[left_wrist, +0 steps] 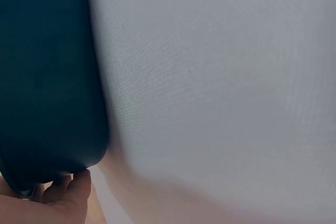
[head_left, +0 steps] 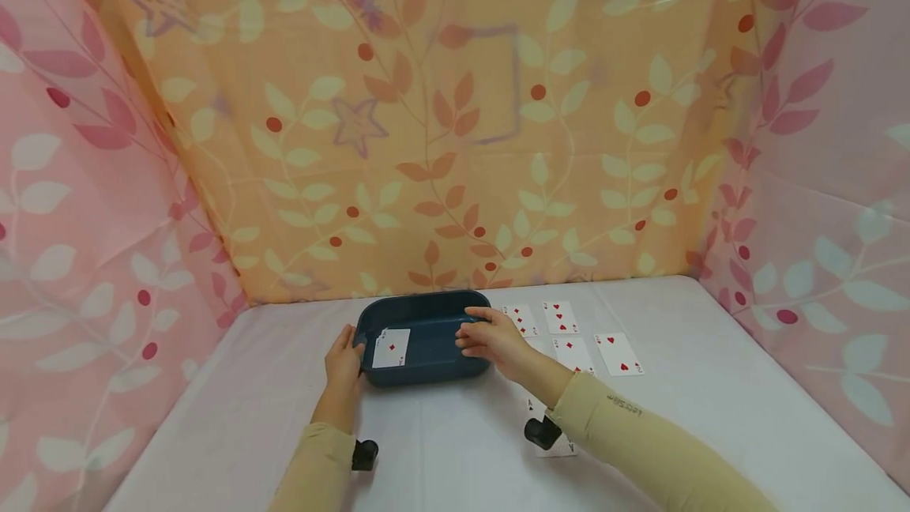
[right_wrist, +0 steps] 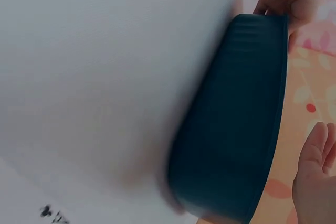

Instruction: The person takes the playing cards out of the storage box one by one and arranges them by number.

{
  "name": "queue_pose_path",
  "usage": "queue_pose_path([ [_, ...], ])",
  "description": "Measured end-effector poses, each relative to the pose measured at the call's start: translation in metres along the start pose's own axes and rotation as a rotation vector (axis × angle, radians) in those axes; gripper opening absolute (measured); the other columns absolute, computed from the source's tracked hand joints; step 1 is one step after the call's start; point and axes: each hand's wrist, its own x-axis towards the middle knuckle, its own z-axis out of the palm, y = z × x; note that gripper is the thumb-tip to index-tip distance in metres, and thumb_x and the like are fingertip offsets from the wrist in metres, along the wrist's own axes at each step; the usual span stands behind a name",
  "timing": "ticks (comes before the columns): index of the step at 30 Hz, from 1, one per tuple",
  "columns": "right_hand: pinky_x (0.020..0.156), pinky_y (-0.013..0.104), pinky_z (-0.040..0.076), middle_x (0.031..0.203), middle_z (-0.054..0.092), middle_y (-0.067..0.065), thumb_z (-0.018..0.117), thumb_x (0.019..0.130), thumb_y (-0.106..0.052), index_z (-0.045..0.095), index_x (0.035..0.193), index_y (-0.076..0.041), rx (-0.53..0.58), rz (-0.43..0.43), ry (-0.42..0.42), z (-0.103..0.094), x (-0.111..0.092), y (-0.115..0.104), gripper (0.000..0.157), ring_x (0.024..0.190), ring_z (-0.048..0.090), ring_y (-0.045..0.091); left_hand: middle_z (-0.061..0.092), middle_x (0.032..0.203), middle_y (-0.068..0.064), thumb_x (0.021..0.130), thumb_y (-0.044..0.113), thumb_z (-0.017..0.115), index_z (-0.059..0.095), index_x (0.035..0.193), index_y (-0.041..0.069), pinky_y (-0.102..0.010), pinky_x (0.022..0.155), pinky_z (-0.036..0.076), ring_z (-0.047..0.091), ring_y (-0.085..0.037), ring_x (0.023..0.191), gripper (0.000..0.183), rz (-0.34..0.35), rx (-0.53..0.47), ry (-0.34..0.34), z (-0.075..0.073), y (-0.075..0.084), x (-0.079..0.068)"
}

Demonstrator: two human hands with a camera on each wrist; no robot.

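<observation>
Your left hand (head_left: 344, 362) is gripping the left end of a dark blue rectangular tray (head_left: 437, 342), its fingers curling around the rim. The tray is sitting at the far middle of the white-covered surface (head_left: 441, 449), with a diamond playing card (head_left: 389, 348) lying face up inside, toward the left. Your right hand (head_left: 501, 342) is hovering over the tray's right end, its grip loosely parted and holding nothing visible; in the right wrist view it is showing apart from the rim. Just right of the tray, four red cards are lying face up: a partly covered diamond card (head_left: 524, 321), a three of hearts (head_left: 562, 317), another diamond card (head_left: 573, 354) and a two of hearts (head_left: 619, 354). Nearer you, an ace of clubs (head_left: 558, 447) is lying partly hidden beneath your right forearm.
</observation>
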Motion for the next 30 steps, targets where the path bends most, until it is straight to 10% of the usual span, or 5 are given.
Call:
queue_pose_path([
  [15, 0.079, 0.042, 0.056, 0.109, 0.067, 0.024, 0.060, 0.095, -0.007, 0.044, 0.141, 0.003, -0.191, 0.007, 0.000, 0.031, 0.050, 0.032, 0.049, 0.099, 0.066, 0.038, 0.020, 0.158, -0.007, 0.101, -0.006, 0.036, 0.019, 0.155, 0.009, -0.042, 0.116, 0.019, 0.017, -0.025, 0.146, 0.058, -0.014, -0.008, -0.009, -0.002, -0.004, 0.004],
  [30, 0.094, 0.046, 0.048, 0.134, 0.054, 0.022, 0.071, 0.090, -0.021, 0.046, 0.144, -0.005, -0.784, 0.095, -0.180, 0.055, 0.097, 0.052, 0.062, 0.111, 0.056, 0.033, 0.020, 0.158, -0.010, 0.101, -0.006, 0.035, 0.020, 0.154, 0.007, -0.042, 0.116, 0.018, 0.017, -0.025, 0.145, 0.057, 0.002, -0.015, 0.000, 0.000, 0.001, 0.004],
])
